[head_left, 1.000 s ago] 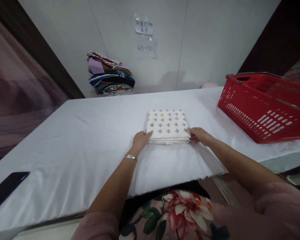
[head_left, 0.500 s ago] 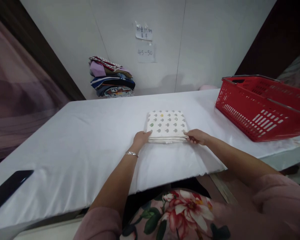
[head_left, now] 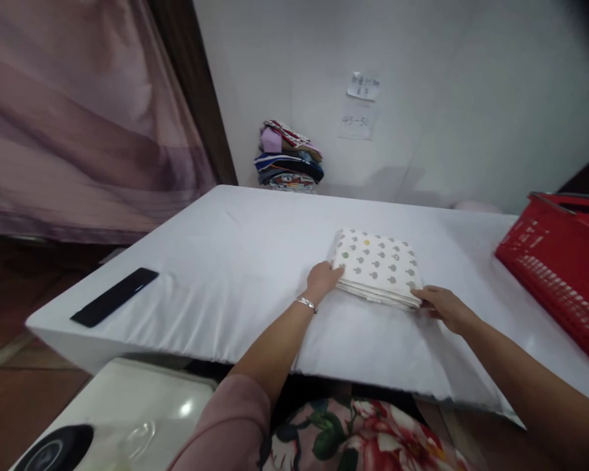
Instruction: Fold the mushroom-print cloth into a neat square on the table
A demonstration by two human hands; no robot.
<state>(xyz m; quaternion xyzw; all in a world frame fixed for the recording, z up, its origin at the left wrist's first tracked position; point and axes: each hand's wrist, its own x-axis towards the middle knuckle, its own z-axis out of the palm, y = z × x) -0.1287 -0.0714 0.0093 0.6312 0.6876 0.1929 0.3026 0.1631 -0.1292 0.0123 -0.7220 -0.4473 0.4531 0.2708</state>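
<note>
Swung leftward since the earlier frame, the head view now shows the folded cloth (head_left: 377,265) farther right. It lies on the white-covered tabletop (head_left: 255,255), left of the red basket (head_left: 564,268), near corners pinched by the left hand (head_left: 322,280) and right hand (head_left: 444,306).

The surface (head_left: 255,242) is draped in white, wrinkled toward its near edge. A folded cloth (head_left: 375,265) – white with small grey motifs – lies between the near and far edges. A flat black object (head_left: 114,297) rests by the near left corner; a red basket (head_left: 559,261), partly out of view, stands rightward, by the far edge.
</note>
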